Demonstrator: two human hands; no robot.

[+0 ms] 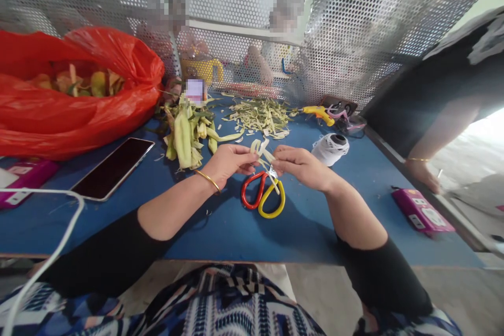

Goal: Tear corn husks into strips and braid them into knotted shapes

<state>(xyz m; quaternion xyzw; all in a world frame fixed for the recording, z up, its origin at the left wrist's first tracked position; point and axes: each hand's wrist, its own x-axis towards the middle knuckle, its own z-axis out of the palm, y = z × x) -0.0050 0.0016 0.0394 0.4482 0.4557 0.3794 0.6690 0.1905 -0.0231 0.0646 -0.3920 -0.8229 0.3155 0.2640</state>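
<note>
Left hand (230,164) and right hand (300,167) both pinched tight on thin pale-yellow leaf strips (263,151) over the blue surface (220,231); red-and-yellow-handled scissors (263,197) beneath, blades mostly hidden; crumpled red plastic bag (79,110) holds yellowish leaves (79,83).

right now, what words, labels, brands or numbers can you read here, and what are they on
No text here can be read.
Right pink box: white labels, too small to read.
Left pink box: white label, too small.
Phone: dark screen, nothing on it.
Lap cloth: letter-like marks, too warped to read.
Pale strips pinched by left hand and right hand: no print.
</note>
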